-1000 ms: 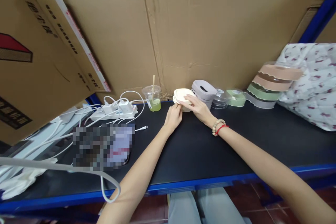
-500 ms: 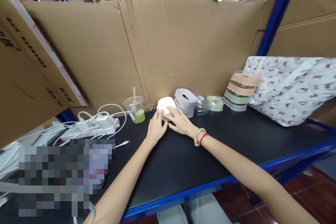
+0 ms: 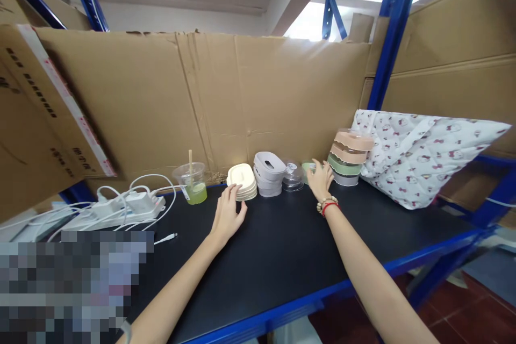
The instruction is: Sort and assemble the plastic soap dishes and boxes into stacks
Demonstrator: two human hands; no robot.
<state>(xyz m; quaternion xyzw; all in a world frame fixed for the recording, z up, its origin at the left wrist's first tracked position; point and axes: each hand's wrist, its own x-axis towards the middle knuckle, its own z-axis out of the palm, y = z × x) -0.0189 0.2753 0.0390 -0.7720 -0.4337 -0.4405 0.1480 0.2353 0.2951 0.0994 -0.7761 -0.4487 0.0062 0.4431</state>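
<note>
A stack of cream, rounded-square pieces [image 3: 241, 174] stands at the back of the black table. My left hand [image 3: 229, 212] is beside its front, fingers stretched with the thumb apart; the fingertips reach the stack's near edge, though I cannot tell if they touch. To its right sit stacked pale grey pieces [image 3: 269, 177], the top one with an oval slot, then clear plastic domed pieces [image 3: 293, 178]. My right hand [image 3: 321, 178], wearing a beaded bracelet and a red cord, is spread over a light green piece [image 3: 307, 167] and partly hides it.
A tiered stack of peach, green and grey pieces [image 3: 351, 150] stands by a quilted white bag [image 3: 415, 156] at right. Left are a plastic cup with green drink [image 3: 196, 193], a power strip [image 3: 121, 209] with cables, and a loose cable plug [image 3: 171, 237]. Cardboard [image 3: 217, 97] walls the back.
My right hand has left the cream stack and moved right to the light green piece. My left hand has drawn slightly back at the cream stack. The view has shifted right and up.
</note>
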